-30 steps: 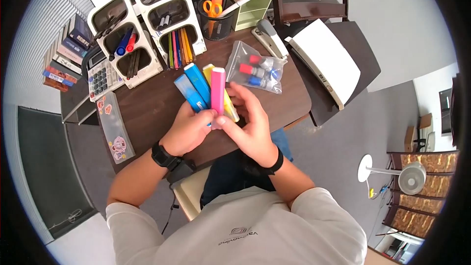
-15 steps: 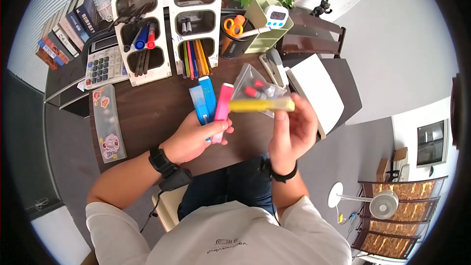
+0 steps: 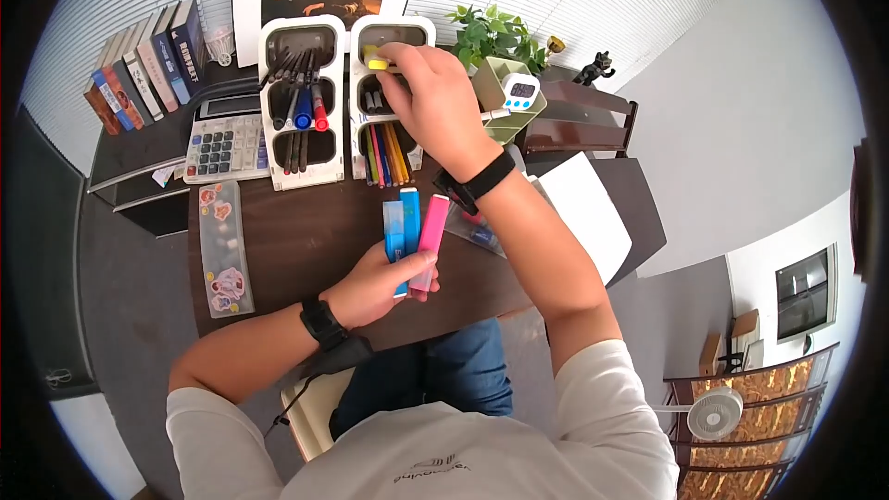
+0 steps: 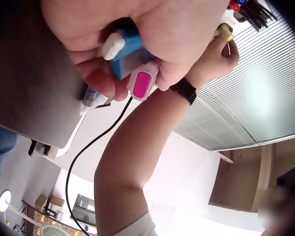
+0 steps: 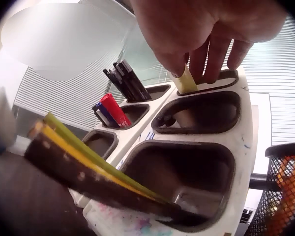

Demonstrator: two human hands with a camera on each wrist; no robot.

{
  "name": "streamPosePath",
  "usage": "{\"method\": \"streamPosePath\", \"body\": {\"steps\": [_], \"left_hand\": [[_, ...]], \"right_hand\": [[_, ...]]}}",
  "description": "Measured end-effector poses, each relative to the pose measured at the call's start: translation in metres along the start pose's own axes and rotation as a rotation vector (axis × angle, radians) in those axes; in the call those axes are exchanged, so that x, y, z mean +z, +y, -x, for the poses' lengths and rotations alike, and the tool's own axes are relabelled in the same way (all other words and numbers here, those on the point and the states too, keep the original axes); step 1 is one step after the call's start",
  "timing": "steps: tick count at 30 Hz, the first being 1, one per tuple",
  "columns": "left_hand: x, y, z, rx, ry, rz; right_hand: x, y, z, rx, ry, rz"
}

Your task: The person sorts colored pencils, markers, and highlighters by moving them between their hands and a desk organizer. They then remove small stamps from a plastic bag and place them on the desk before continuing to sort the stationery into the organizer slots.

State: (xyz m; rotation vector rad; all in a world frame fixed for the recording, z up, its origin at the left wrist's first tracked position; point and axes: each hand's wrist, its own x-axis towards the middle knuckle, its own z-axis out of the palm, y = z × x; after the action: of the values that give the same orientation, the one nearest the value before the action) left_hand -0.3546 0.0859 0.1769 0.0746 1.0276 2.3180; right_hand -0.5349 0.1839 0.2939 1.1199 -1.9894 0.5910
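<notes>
My left hand (image 3: 366, 289) holds a pink highlighter (image 3: 432, 227) and two blue highlighters (image 3: 409, 208) upright over the table. In the left wrist view, the ends of the pink highlighter (image 4: 141, 84) and a blue one (image 4: 114, 46) show between thumb and fingers. My right hand (image 3: 443, 106) reaches to the far compartment of the right-hand white pen organizer (image 5: 243, 115), pinching a yellow highlighter (image 3: 378, 63). In the right wrist view the yellow highlighter (image 5: 188, 82) dips inside that compartment's rim. The middle compartment has short dark-capped pens; the near one, colored pencils (image 3: 394, 153).
The left organizer (image 3: 306, 178) holds black, blue and red pens. A calculator (image 3: 222, 143) and a stickered pencil case (image 3: 224, 241) lie to the left. Right of the organizers are a mesh cup (image 5: 280, 196), a green holder (image 3: 500, 83) with a timer, and a plastic bag partly under my forearm.
My right hand has taken the yellow highlighter out of the left hand's bunch, swung right, then carried it forward to the organizer's far compartment. The left hand keeps the pink and blue highlighters.
</notes>
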Motion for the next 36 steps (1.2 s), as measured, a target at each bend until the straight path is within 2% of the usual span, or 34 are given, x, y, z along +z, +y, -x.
{"method": "streamPosePath", "body": {"steps": [2,4,6,7,8,10,12,14,16,17,18,22,24,26,28,31,32,34,36], "left_hand": [[-0.003,-0.002,-0.001,-0.008,-0.008,0.018],[-0.004,-0.002,-0.002,-0.015,-0.018,0.034],[-0.005,-0.004,-0.001,0.010,-0.035,0.023],[-0.007,-0.007,-0.003,0.014,-0.036,0.026],[-0.011,-0.012,-0.004,0.071,-0.076,0.039],[-0.010,-0.014,-0.004,0.119,-0.120,0.054],[0.000,-0.006,0.002,0.090,-0.059,0.057],[-0.003,-0.014,0.000,0.085,-0.096,0.066],[0.003,-0.013,0.002,0.091,-0.036,-0.002],[0.003,-0.012,0.002,0.089,-0.041,-0.004],[0.003,-0.012,0.002,0.058,-0.048,0.016],[0.007,-0.005,0.006,0.042,-0.077,0.053],[0.007,-0.003,0.007,0.018,-0.063,0.006],[0.007,-0.003,0.007,-0.012,-0.051,-0.041],[0.005,-0.004,0.006,0.015,-0.087,-0.151],[0.006,-0.001,0.007,0.031,-0.089,-0.226],[0.006,-0.001,0.006,0.040,-0.086,-0.229],[0.003,-0.004,0.005,0.060,-0.118,-0.211],[0.001,-0.004,0.005,0.067,-0.124,-0.221]], "right_hand": [[-0.010,-0.004,0.000,0.013,-0.046,-0.020],[-0.029,-0.022,0.003,-0.029,0.049,-0.073],[-0.069,-0.055,0.024,0.044,-0.058,-0.121],[-0.086,-0.068,0.039,0.025,-0.072,-0.156],[-0.096,-0.072,0.058,-0.049,-0.122,-0.169],[-0.124,-0.091,0.093,-0.018,-0.367,-0.110],[-0.133,-0.106,0.113,0.091,-0.503,-0.104],[-0.135,-0.108,0.128,0.112,-0.507,-0.081],[-0.133,-0.106,0.140,0.123,-0.510,-0.055],[-0.131,-0.104,0.143,0.130,-0.450,-0.055],[-0.130,-0.103,0.145,0.134,-0.390,-0.058],[-0.141,-0.093,0.129,0.135,-0.394,-0.085],[-0.145,-0.084,0.104,0.108,-0.210,-0.033],[-0.140,-0.073,0.074,0.155,-0.078,-0.012],[-0.123,-0.053,0.043,0.125,-0.010,-0.005],[-0.080,-0.023,0.010,0.151,-0.022,-0.085],[-0.069,-0.016,0.004,0.198,-0.083,-0.083],[-0.046,-0.003,0.000,0.237,-0.151,-0.034],[-0.029,-0.001,-0.001,0.243,-0.141,-0.080]]}}
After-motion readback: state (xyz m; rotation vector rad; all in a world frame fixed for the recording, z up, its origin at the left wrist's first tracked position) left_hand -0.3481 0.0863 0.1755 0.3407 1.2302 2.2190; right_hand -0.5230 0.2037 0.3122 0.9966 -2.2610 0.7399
